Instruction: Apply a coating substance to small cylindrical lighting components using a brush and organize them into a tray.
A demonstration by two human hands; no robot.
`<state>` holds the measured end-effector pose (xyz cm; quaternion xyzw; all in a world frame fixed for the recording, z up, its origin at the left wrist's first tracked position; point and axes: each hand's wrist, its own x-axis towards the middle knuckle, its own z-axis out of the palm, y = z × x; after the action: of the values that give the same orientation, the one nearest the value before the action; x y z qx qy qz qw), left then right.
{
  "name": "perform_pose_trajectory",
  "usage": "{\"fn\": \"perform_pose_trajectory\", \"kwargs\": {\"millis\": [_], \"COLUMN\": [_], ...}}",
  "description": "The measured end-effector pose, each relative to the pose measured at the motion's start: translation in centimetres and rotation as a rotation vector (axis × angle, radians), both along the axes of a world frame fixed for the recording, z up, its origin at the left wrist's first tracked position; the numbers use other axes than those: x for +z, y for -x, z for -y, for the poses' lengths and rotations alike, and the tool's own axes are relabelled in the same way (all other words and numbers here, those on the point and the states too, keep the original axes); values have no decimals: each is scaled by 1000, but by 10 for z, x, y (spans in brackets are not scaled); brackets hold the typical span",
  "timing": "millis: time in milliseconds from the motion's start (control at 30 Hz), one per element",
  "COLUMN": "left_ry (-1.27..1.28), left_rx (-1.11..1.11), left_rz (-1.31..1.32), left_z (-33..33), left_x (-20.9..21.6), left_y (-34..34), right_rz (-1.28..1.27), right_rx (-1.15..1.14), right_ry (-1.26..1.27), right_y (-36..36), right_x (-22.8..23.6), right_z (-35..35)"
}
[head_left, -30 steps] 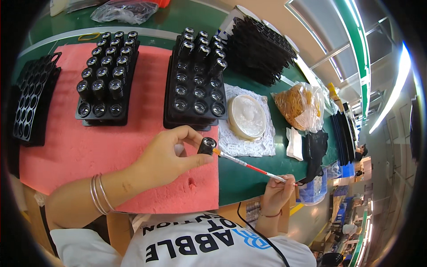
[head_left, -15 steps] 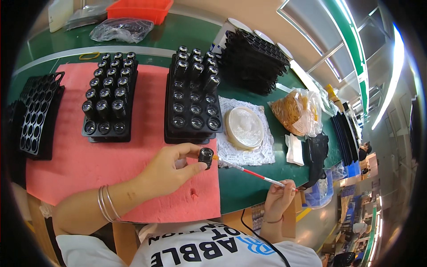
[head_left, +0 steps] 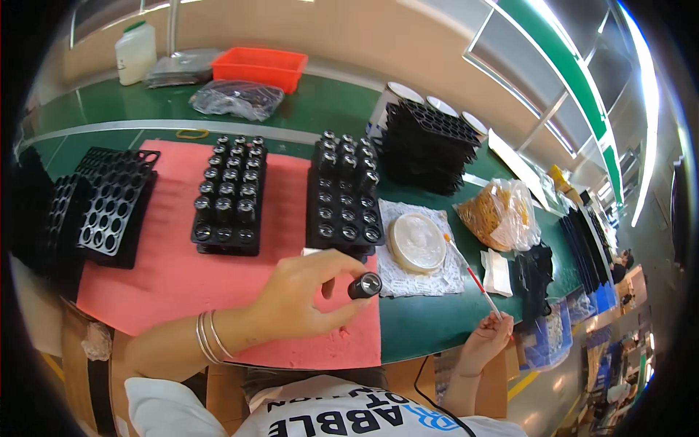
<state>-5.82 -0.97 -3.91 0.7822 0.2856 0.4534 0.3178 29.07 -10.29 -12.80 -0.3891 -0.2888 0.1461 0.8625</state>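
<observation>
Between the thumb and fingers of my left hand (head_left: 309, 295) is a small black cylinder (head_left: 358, 288) with a glassy, lens-like end, tilted over the front right of the pink mat. My right hand (head_left: 489, 336) pinches the handle end of a thin paintbrush (head_left: 477, 280), red and silver-white. Its orange tip points up and away, close to the right rim of a round pale dish (head_left: 417, 244); whether they touch I cannot tell. Beyond my left hand stands a black tray (head_left: 313, 237) of similar cylinders, some raised, others sunk in. A second filled tray (head_left: 229, 250) is to its left.
Black hole trays (head_left: 109, 218) lean at the left of the pink mat (head_left: 171, 291). More trays (head_left: 429, 149) are stacked at the back right. A bag of yellowish pieces (head_left: 499, 215) and folded white paper (head_left: 496, 273) lie right of the dish. Behind are a red bin (head_left: 258, 67) and a white jug (head_left: 136, 57).
The brush tip has left the cylinder and swung up and right to beside the dish. My left hand keeps the cylinder, now tilted differently. The whole view has shifted.
</observation>
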Motion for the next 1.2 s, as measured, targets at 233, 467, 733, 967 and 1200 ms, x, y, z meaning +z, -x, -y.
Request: {"fn": "perform_pose_trajectory", "kwargs": {"millis": [233,467,733,967,1200], "left_ry": [-291,4,68,5,60], "left_rx": [554,732,741,752,798], "left_rz": [-41,-310,-417,-435,-480], "left_z": [-11,-10,-15,-20,-21], "left_x": [27,12,4,-4,-4], "left_y": [42,85,86,83,78], "right_rz": [198,259,273,296,298], "right_rx": [-86,-205,-208,-252,-356], "right_ry": [27,63,71,67,39], "right_y": [15,18,19,20,27], "right_x": [1,-2,-7,-8,-4], "right_z": [-6,-9,-5,-6,-11]}}
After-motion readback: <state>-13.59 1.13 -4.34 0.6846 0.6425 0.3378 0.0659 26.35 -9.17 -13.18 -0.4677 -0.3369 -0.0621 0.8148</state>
